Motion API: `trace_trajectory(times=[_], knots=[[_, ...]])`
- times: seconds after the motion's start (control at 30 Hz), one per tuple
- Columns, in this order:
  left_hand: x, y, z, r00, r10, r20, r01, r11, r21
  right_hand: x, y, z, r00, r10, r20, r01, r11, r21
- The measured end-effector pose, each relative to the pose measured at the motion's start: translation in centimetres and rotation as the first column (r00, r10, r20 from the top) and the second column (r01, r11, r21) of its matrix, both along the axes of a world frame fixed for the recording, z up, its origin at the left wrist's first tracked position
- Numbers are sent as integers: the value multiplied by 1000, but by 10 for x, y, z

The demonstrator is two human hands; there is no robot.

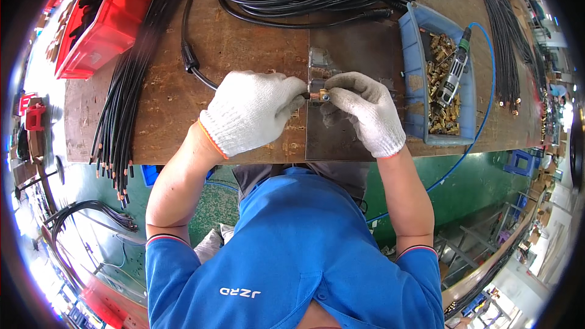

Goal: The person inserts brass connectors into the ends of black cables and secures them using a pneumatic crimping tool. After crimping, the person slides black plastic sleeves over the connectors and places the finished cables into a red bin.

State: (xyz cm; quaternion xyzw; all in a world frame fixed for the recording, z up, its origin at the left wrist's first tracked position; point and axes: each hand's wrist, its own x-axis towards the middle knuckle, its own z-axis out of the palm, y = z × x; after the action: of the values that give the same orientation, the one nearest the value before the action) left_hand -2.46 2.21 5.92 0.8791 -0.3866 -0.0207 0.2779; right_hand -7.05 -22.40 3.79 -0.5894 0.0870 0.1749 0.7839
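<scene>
Left hand (pixel 253 109) and right hand (pixel 365 113) (both gloved) meet; fingers pinched.

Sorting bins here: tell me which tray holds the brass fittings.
The blue tray, right of the right hand, holds them with a power screwdriver; the red tray holds black cables.

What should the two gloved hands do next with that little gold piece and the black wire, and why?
Probably push the two together a little more. The left hand pinches the black cable end, its copper tip pointing at the small brass fitting held by the right hand. The tip sits right at the fitting's opening, over the metal plate; how far it is in, I cannot tell.
</scene>
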Motion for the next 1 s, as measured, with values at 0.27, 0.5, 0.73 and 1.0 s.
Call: trace_trajectory(times=[0.27,0.5,0.73,1.0], knots=[[-2,-2,-5,998,35,-43,-38,996,-77,0,5,-3,999,-25,-31,27,998,54],[-1,-7,-11,998,53,-25,-55,994,-96,-1,7,-7,998,-53,-26,53,998,31],[0,-10,-18,996,88,-10,-89,990,-111,-1,13,-15,987,-145,-74,153,982,113],[1,-13,-18,992,123,-9,-124,985,-118,3,15,-12,988,-147,-45,148,989,1]])
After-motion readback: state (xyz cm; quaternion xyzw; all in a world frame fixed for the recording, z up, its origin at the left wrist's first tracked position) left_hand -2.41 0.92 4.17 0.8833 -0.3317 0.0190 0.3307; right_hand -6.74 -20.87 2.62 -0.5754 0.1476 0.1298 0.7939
